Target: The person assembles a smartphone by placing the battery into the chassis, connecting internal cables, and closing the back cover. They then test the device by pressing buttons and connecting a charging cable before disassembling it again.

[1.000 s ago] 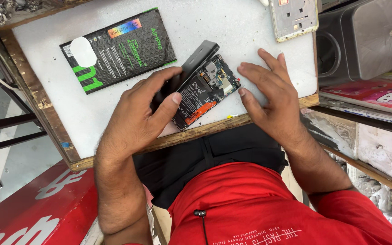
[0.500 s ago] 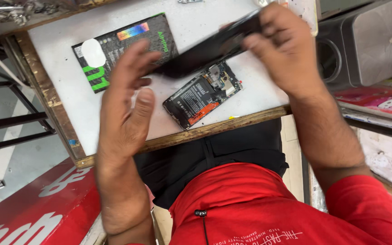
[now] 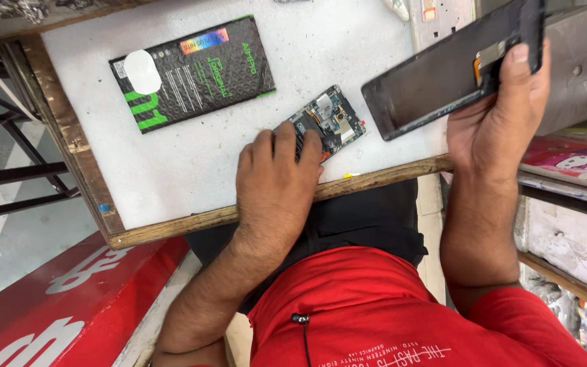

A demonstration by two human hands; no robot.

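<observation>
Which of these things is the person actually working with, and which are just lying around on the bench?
In use:
- opened phone body with its circuit board showing, under the left hand
- black screen panel, held up off the white table in the right hand

Lying about:
- black and green flat package on the table
- white wall socket at the far edge

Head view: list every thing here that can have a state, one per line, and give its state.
Phone body: opened, circuit board exposed, lying flat on the white table top.
Screen panel: detached, lifted clear of the table, tilted.
Right hand: gripping the screen panel at one end.
Left hand: palm down, pressing on the phone body.
Black and green packet: lying flat, untouched; sealed or not, cannot tell.
</observation>
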